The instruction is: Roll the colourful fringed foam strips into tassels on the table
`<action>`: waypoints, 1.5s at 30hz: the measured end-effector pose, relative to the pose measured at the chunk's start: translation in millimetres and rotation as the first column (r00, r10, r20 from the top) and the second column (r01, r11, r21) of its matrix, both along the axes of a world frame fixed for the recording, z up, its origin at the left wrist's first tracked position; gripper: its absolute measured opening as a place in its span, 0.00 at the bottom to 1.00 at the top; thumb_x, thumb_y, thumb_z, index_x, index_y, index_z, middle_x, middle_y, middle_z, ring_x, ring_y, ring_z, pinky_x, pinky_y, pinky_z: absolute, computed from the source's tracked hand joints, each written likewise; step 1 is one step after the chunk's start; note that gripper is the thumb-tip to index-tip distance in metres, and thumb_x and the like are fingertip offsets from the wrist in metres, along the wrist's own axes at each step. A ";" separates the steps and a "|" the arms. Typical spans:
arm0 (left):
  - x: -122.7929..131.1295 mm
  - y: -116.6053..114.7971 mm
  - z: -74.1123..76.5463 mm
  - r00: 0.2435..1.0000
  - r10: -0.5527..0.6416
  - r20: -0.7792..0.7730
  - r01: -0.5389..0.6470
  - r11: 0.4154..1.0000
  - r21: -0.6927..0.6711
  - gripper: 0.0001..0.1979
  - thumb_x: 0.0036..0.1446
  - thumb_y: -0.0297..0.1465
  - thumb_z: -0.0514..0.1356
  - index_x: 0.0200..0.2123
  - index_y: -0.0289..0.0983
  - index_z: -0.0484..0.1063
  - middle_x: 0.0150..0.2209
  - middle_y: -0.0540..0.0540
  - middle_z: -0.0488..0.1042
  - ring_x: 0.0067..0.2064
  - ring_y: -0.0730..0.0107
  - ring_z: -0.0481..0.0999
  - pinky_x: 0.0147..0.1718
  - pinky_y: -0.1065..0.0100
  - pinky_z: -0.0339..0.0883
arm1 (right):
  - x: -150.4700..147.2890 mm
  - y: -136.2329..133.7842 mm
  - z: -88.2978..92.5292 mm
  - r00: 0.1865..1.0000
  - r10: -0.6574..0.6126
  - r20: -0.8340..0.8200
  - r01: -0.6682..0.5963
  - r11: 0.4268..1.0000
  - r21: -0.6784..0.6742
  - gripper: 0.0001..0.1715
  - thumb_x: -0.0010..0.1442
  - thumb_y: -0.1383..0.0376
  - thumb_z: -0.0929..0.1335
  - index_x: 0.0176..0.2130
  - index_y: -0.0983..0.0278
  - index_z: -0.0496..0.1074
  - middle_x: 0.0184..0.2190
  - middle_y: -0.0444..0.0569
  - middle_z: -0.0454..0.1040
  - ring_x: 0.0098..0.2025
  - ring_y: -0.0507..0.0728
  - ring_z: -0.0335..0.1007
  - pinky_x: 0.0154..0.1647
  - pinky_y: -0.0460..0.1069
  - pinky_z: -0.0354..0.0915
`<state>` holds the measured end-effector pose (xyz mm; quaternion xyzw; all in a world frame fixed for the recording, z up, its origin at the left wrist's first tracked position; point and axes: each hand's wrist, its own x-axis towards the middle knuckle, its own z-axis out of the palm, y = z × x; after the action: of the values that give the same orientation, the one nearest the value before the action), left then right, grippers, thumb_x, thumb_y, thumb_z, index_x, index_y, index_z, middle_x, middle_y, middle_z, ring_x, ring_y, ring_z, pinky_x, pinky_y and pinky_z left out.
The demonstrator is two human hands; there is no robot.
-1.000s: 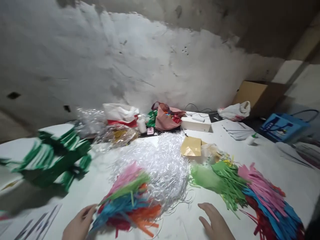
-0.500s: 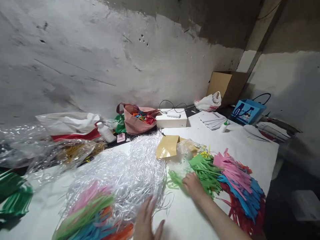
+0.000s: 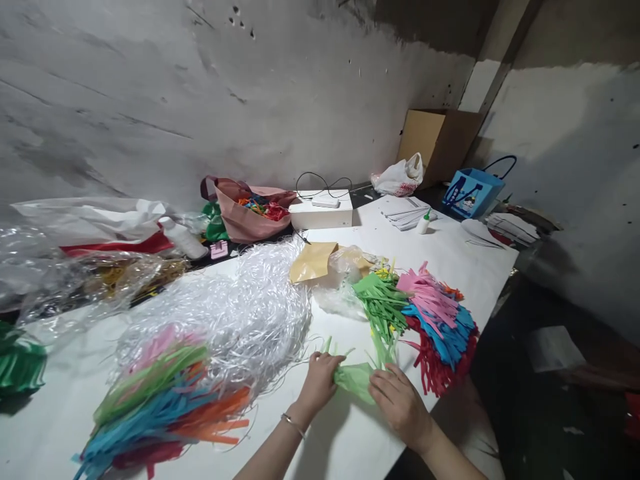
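Between my two hands is a light green fringed tissue-paper piece (image 3: 354, 380), lifted near the front of the white table (image 3: 240, 460). My left hand (image 3: 323, 379) grips its left end, fingers closed. My right hand (image 3: 397, 403) is closed on the right end. Loose strips stick out past both hands. Just beyond my right hand lies a pile of green fringed paper (image 3: 381, 300), with pink fringe (image 3: 427, 293), blue fringe (image 3: 445, 337) and dark red fringe (image 3: 433, 367) beside it. On the left lies a multicoloured fringe bundle (image 3: 160, 400).
White shredded strands (image 3: 240, 307) cover the middle left. Behind them are a pink bag (image 3: 255, 217), a white box (image 3: 325, 212) and a brown envelope (image 3: 313, 261). A green-tipped glue bottle (image 3: 423, 223), papers (image 3: 406, 213) and a blue bag (image 3: 473, 193) stand at the far right.
My right hand has drawn the light green fringed paper away from the green pile toward me. My left hand, open before, has come over and taken its other end. The view has shifted right and down.
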<state>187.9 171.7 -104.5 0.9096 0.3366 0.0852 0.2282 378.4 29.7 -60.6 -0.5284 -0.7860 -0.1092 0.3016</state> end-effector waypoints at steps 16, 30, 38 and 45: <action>-129.5 -55.6 -11.0 0.970 0.172 -0.173 -0.081 0.896 0.437 0.38 0.44 0.12 0.49 0.61 0.34 0.64 0.65 0.31 0.60 0.66 0.40 0.56 0.60 0.36 0.51 | -74.6 -56.8 -112.6 0.999 0.020 -0.038 -0.019 1.000 0.019 0.17 0.65 0.78 0.60 0.47 0.72 0.74 0.45 0.55 0.79 0.54 0.60 0.72 0.57 0.59 0.71; -57.2 -112.5 -44.0 0.979 -0.191 -0.072 0.200 0.968 0.151 0.24 0.56 0.20 0.54 0.55 0.41 0.68 0.55 0.41 0.73 0.55 0.54 0.71 0.54 0.50 0.58 | -59.5 -80.0 -121.4 0.996 0.071 -0.058 -0.082 0.969 -0.232 0.17 0.65 0.75 0.62 0.50 0.68 0.72 0.48 0.56 0.77 0.57 0.60 0.69 0.60 0.58 0.66; -115.2 -112.4 -24.8 0.992 0.074 0.099 -0.098 0.958 0.268 0.22 0.56 0.25 0.55 0.55 0.38 0.65 0.59 0.34 0.67 0.58 0.48 0.66 0.55 0.46 0.61 | -53.2 -83.7 -117.5 0.996 0.069 -0.064 -0.081 0.972 -0.222 0.19 0.66 0.76 0.59 0.51 0.68 0.72 0.53 0.55 0.75 0.61 0.60 0.65 0.60 0.60 0.67; -38.9 -165.4 -27.6 0.895 -0.414 0.166 0.417 0.909 0.020 0.38 0.52 0.18 0.53 0.67 0.36 0.50 0.65 0.36 0.60 0.67 0.54 0.56 0.62 0.52 0.60 | -49.6 -86.5 -118.2 0.990 0.022 -0.140 -0.064 0.950 -0.305 0.22 0.69 0.68 0.56 0.57 0.70 0.67 0.53 0.57 0.74 0.60 0.57 0.66 0.60 0.56 0.67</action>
<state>149.0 6.3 -132.1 0.9483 0.1151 0.1076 0.2756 328.8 -56.8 -178.8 -0.5579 -0.7827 0.0575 0.2699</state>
